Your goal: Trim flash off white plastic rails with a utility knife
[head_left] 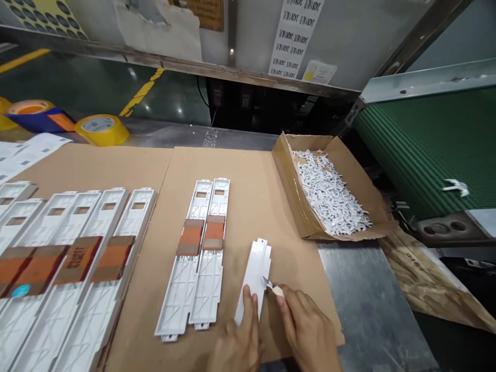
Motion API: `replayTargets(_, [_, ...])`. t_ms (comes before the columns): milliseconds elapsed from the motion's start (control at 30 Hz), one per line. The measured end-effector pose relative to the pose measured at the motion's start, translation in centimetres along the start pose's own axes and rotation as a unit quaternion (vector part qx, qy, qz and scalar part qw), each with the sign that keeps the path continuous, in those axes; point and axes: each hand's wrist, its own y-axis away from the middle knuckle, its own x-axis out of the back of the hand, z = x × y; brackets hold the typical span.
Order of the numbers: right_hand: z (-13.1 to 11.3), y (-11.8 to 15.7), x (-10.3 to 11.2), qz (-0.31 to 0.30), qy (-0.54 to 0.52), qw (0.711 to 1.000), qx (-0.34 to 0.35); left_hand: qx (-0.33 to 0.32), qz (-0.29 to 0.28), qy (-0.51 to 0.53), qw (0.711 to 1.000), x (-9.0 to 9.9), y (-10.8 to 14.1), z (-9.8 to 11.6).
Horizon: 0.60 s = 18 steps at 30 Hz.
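A smooth white plastic panel (256,271) lies on the cardboard in front of me, its lower end hidden by my fingers. My left hand (242,330) rests on that panel, its fingers stretched out and pressing on the surface. Between the closed fingers of my right hand (306,325) is a small knife (276,289) with a pale handle. Its pointed blade touches or nearly touches the panel's right edge; I cannot tell which. To the left, two ribbed white plastic strips (207,289) lie side by side, each with an orange-brown block (214,232) across it.
More white strips with brown blocks (114,256) fill the left side. An open cardboard box (289,181) of small white scraps (329,191) stands at the back right. Yellow tape rolls (103,132) sit at the back left. A green conveyor belt (434,139) runs on the right.
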Motion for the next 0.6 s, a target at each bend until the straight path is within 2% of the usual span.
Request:
replayTargets(167, [-1.3, -1.1, -0.3, 0.02, 0.023, 0.999, 0.023, -0.01, -0.012, -0.015, 1.0, -0.2, 0.0, 0.1])
replayTargets(367, [-1.4, -2.0, -0.9, 0.048, 0.048, 0.996, 0.056, 0.011, -0.022, 0.008, 1.0, -0.4, 0.0, 0.1])
replayTargets(600, [-1.1, -2.3, -0.8, 0.019, 0.059, 0.996, 0.066, 0.017, -0.022, 0.018, 0.999, -0.1, -0.3, 0.0])
